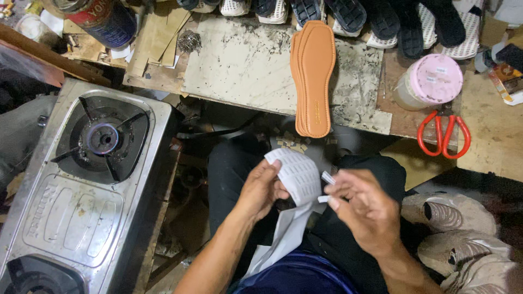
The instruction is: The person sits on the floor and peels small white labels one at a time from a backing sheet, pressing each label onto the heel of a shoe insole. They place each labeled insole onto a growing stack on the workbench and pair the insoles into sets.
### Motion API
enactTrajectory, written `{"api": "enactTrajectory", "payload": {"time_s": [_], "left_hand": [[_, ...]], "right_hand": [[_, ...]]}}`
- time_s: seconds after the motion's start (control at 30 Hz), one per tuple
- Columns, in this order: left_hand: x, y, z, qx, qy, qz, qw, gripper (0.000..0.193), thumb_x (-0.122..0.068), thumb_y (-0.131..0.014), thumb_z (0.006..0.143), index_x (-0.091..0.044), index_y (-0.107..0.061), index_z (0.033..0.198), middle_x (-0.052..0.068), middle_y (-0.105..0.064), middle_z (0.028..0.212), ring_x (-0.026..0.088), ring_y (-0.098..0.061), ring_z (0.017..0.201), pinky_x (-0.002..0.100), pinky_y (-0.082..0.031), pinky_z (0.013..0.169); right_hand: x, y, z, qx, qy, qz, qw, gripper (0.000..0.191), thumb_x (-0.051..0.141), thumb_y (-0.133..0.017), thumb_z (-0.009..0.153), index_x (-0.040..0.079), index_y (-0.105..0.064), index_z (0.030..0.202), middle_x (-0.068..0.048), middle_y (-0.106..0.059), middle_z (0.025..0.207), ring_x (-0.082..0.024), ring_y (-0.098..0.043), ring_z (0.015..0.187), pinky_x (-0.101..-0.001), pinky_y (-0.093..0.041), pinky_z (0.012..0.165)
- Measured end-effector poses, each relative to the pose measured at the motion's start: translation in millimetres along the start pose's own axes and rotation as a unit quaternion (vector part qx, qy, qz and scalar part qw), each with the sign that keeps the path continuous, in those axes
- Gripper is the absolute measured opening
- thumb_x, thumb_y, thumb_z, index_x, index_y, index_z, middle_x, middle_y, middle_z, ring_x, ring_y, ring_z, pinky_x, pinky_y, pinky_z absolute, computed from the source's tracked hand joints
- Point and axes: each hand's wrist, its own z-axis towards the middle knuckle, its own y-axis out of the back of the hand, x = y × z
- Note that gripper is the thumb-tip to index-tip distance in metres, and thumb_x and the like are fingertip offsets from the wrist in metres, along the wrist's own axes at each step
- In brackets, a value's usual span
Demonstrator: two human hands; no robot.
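Cluttered tabletop (245, 65) ahead carries tan insoles (313, 76), red scissors (444, 136) and a pink-lidded jar (430, 81); a stove (81, 179) sits left. Over my lap, my left hand (261, 188) grips a white insole (298, 177), while my right hand (362, 207) pinches a white strip (327, 177) at its edge. I judge peeling is underway; next needs a steady pull.

left hand (262, 188) curled gripping, right hand (362, 202) pinching, forearms converging

Stained, cluttered workbench (245, 71) beside a steel gas stove (81, 179).
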Motion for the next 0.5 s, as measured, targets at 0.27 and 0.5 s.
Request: {"api": "enactTrajectory", "payload": {"time_s": [0.27, 0.5], "left_hand": [[-21, 48, 13, -0.092, -0.11, 0.162, 0.976, 0.026, -0.024, -0.051, 0.11, -0.002, -0.062, 0.122, 0.009, -0.071, 0.088, 0.011, -0.067, 0.066, 0.025, -0.055, 0.056], [-22, 84, 18, -0.046, -0.141, 0.221, 0.964, 0.022, -0.024, -0.053, 0.108, -0.004, -0.059, 0.116, 0.009, -0.071, 0.088, 0.014, -0.066, 0.067, 0.027, -0.054, 0.062]], "right_hand": [[-14, 15, 64, -0.081, -0.009, 0.04, 0.996, 0.067, -0.018, -0.065, 0.088, -0.002, -0.046, 0.151, -0.021, -0.059, 0.142, -0.026, -0.064, 0.123, -0.0322, -0.059, 0.095], [-44, 15, 157, -0.092, 0.09, -0.043, 0.991, 0.076, -0.022, -0.067, 0.088, 0.0, -0.04, 0.156, -0.011, -0.029, 0.167, -0.029, -0.052, 0.145, -0.0322, -0.059, 0.097]]}}
